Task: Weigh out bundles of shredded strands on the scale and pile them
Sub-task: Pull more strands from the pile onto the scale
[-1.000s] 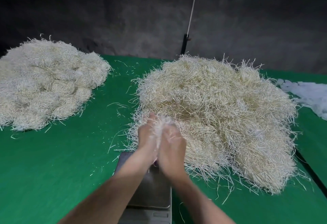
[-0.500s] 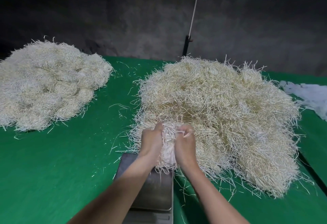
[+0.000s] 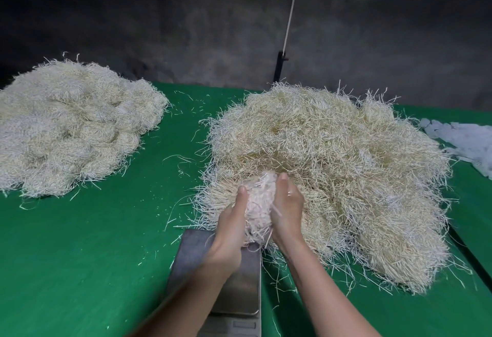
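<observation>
A bundle of pale shredded strands [image 3: 259, 206] is pressed between my left hand [image 3: 231, 225] and my right hand [image 3: 287, 209], just above the far edge of the metal scale pan [image 3: 239, 288]. The pan is bare, and most of its left side is hidden by my left forearm. A big loose heap of strands [image 3: 346, 171] lies right behind and to the right of my hands. On the left of the green table, a pile of rounded bundles [image 3: 69, 126] rests apart from the scale.
The green table cover [image 3: 93, 257] carries scattered loose strands between the heaps. Crumpled white sheeting [image 3: 466, 142] lies at the right edge. A dark wall, a white cord [image 3: 291, 9] and a black post [image 3: 279, 68] stand behind the table.
My hands have pulled a bundle out of the big heap and drawn it back toward the scale. The bundle is now gathered upright between both palms.
</observation>
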The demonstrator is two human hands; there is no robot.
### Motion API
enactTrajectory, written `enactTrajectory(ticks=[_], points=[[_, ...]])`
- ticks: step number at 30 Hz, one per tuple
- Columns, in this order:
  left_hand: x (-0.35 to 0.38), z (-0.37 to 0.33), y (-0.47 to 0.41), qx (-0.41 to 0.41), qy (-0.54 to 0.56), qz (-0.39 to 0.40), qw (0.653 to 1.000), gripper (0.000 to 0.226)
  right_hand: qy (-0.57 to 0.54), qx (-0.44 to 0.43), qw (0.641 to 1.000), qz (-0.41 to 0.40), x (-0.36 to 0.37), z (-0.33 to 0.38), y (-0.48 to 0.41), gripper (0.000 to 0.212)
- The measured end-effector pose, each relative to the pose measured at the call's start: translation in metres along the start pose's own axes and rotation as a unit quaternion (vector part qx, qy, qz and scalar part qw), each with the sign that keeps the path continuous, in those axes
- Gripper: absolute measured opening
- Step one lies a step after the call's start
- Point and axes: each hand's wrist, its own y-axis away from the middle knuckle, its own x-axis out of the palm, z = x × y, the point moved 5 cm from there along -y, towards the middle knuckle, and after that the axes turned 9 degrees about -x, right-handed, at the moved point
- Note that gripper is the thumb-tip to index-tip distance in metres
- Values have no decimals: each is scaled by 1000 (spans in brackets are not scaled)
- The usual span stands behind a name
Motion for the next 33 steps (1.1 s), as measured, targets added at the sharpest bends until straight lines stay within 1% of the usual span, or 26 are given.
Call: enactTrajectory(ticks=[1, 2, 3, 4, 5, 7, 8, 10, 11, 12, 13, 15, 16, 18, 19, 21, 22, 23, 25, 26, 27, 28, 29, 30, 31, 33], points=[[0, -2, -3, -22, 39, -11, 999, 78, 59, -63, 996, 12, 6, 4, 8, 35], [-3, -7, -8, -25, 61, -46, 997, 69, 117, -115, 986, 30, 14, 2, 19, 34], [-8, -13, -14, -23, 90, -82, 992, 58, 174, -150, 972, 51, 23, 0, 32, 33], [-14, -19, -17, -14, 105, -118, 987, 49, 218, -164, 959, 74, 31, -1, 43, 30], [-18, -23, -16, -9, 103, -149, 983, 44, 242, -163, 952, 92, 34, -3, 47, 28], [-16, -16, -8, -21, 71, -160, 984, 43, 230, -126, 959, 103, 30, -7, 34, 22], [-11, -12, -5, -25, 49, -151, 987, 45, 212, -121, 965, 92, 24, -6, 24, 25], [-8, -10, -4, -39, 19, -143, 989, 45, 197, -145, 968, 49, 16, -4, 21, 32], [-10, -14, -7, -30, 36, -144, 988, 43, 205, -160, 965, 39, 18, -2, 27, 28], [-13, -21, -9, -14, 59, -148, 987, 41, 222, -168, 959, 49, 25, -1, 34, 23], [-17, -26, -12, 1, 59, -152, 987, 38, 242, -175, 952, 69, 34, -1, 41, 25], [-19, -24, -9, -18, 15, -144, 989, 37, 290, -156, 937, 112, 37, -5, 41, 34], [-16, -19, -6, -43, -4, -128, 991, 44, 296, -130, 938, 122, 33, -6, 33, 37], [-15, -11, -5, -86, -17, -115, 989, 65, 245, -66, 955, 152, 18, -9, 23, 38], [-17, -13, -5, -75, -20, -116, 990, 69, 194, -44, 962, 187, 13, -12, 23, 32], [-28, -29, -2, -7, -30, -137, 990, 66, 89, 11, 963, 253, 5, -15, 31, 18], [-35, -37, -2, 25, -44, -149, 988, 61, 43, 35, 966, 254, -2, -16, 35, 24], [-41, -43, -2, 50, -56, -152, 985, 55, 8, 41, 971, 237, -10, -17, 38, 33], [-44, -44, -1, 89, -92, -144, 981, 41, -14, -5, 984, 180, -20, -13, 39, 59], [-38, -43, 0, 99, -119, -127, 980, 35, 1, -32, 984, 174, -16, -6, 42, 73], [-28, -41, 2, 100, -143, -97, 980, 31, 27, -59, 981, 181, -6, 2, 47, 81], [-17, -38, 5, 96, -153, -54, 982, 31, 60, -77, 979, 182, 5, 9, 51, 80], [-6, -36, 11, 86, -148, -6, 985, 40, 70, -79, 980, 168, 11, 12, 50, 77], [0, -36, 16, 74, -140, 30, 987, 52, 58, -62, 987, 133, 12, 11, 44, 74], [-1, -38, 18, 72, -128, 44, 988, 65, 32, -29, 995, 88, 9, 7, 36, 75], [-14, -43, 23, 119, -112, 16, 986, 78, -7, 59, 998, 6, -3, -1, 20, 84]])
